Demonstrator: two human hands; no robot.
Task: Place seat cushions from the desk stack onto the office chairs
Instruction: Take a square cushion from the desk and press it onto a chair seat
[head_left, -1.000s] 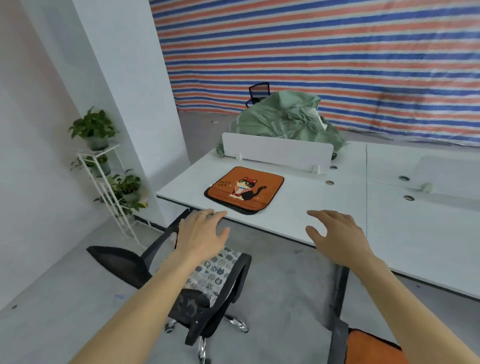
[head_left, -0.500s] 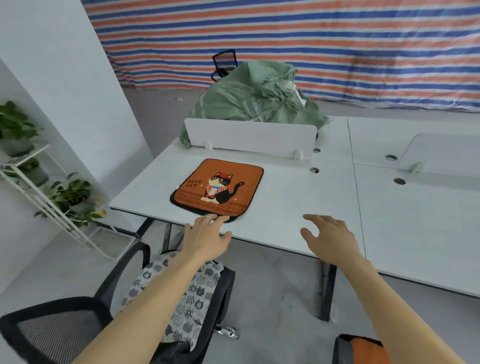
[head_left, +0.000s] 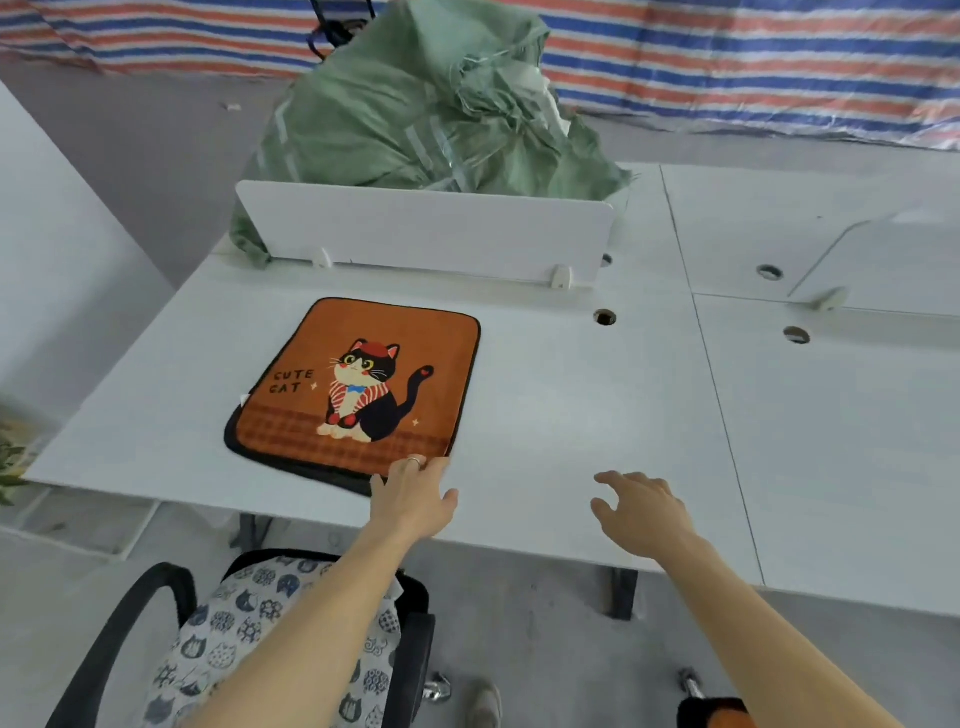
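An orange seat cushion (head_left: 358, 384) with a cartoon cat and black trim lies flat on the white desk (head_left: 571, 426). My left hand (head_left: 413, 499) is open, its fingertips at the cushion's near right corner. My right hand (head_left: 641, 512) hovers open over bare desk, to the right of the cushion. Below the desk edge stands a black office chair (head_left: 415, 639) with a cat-print cushion (head_left: 234, 634) on its seat. Another orange cushion (head_left: 727, 719) shows at the bottom right edge.
A white divider panel (head_left: 426, 234) stands behind the cushion, with a crumpled green sack (head_left: 426, 104) beyond it. Cable holes (head_left: 604, 317) dot the desk. A striped tarp (head_left: 727, 57) covers the far wall. A shoe (head_left: 483, 701) is on the grey floor.
The view has moved closer to the desk and tilted down. Both hands have moved forward over the desk; my left hand now reaches the cushion's near corner.
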